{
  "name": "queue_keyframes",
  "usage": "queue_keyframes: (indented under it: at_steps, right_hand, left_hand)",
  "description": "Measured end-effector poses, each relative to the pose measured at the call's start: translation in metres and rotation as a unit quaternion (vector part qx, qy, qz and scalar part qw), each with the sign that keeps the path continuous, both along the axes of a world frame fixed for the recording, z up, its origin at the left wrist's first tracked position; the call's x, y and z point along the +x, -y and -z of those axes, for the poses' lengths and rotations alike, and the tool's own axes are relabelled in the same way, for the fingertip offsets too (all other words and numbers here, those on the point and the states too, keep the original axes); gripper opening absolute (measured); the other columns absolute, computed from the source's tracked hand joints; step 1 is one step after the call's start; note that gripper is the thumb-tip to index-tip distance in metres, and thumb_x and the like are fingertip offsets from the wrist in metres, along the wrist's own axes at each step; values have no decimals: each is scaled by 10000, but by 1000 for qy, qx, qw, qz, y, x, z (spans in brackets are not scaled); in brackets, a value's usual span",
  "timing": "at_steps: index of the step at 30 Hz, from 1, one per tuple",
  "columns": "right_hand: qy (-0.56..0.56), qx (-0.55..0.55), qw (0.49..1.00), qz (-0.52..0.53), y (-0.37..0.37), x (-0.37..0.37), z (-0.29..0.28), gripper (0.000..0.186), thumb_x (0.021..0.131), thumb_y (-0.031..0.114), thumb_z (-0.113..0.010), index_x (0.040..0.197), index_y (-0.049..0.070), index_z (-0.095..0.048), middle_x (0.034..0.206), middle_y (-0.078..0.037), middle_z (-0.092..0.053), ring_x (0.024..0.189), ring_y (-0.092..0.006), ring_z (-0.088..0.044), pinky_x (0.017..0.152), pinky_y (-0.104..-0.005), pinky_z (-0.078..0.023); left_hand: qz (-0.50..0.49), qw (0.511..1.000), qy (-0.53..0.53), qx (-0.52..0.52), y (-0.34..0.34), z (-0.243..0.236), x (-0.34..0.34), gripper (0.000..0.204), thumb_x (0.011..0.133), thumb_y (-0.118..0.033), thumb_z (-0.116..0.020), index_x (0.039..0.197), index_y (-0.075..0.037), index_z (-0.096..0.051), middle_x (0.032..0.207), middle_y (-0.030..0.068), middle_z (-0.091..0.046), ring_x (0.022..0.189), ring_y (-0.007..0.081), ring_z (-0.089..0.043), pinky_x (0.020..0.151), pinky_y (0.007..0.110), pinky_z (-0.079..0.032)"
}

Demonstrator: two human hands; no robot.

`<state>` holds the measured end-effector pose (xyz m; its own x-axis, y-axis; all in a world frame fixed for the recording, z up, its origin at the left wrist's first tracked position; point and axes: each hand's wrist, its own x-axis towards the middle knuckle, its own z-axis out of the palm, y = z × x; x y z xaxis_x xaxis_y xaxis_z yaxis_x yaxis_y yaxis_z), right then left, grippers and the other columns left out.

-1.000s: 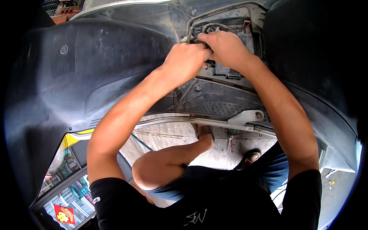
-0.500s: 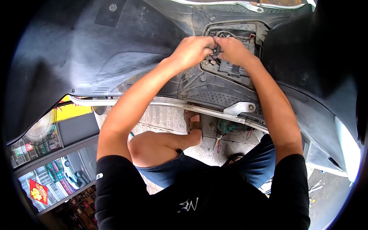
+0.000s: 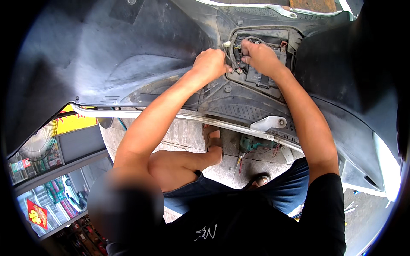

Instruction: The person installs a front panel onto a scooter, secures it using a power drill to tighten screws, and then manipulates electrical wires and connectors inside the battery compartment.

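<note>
An open battery compartment [image 3: 277,87] lies in the dark footboard of a scooter. My left hand [image 3: 210,64] is closed at its left edge, with the thumb beside a bundle of wires [image 3: 232,55]. Whatever its fingers grip is hidden. My right hand [image 3: 261,56] reaches over the compartment from the right, fingers curled by a small black part [image 3: 238,52]; I cannot make out what they hold. A pale connector [image 3: 226,44] sticks out at the compartment's upper left corner. Beneath my right hand is a dark battery [image 3: 257,77], partly covered.
A metal rail [image 3: 179,115] with a silver bracket [image 3: 269,123] runs along the scooter's near side. On the paved ground by my feet stands a green power drill [image 3: 250,144]. Large dark body panels [image 3: 141,51] rise left and right. A fan [image 3: 40,141] is at far left.
My left hand has drawn left and slightly down, away from my right hand. The wires and the pale connector now show between them. My right hand has shifted only slightly.
</note>
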<state>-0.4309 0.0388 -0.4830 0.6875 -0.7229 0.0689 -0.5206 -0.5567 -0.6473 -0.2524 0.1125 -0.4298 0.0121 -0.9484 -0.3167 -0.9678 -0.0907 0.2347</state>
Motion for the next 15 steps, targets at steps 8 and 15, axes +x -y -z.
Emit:
queue_keyframes:
  at_steps: [8, 15]
  right_hand:
    - [-40, -8, 999, 18, -1, 5, -6, 208, 786, 157, -712, 911, 63, -575, 827, -105, -683, 858, -336, -657, 737, -453, -499]
    - [14, -19, 1000, -2, 3, 0, -5, 306, 766, 204, -743, 1024, 77, -638, 863, -154, -672, 874, -337, -649, 764, -428, -493]
  left_hand:
    - [-42, 999, 33, 5, 6, 1, -8, 355, 688, -328, -829, 863, -39, -720, 849, 188, -701, 866, 350, -682, 783, 433, -526]
    - [-158, 968, -160, -113, -30, 24, 2, 266, 755, -237, -802, 907, -48, -694, 735, 38, -667, 684, 112, -604, 634, 271, -464]
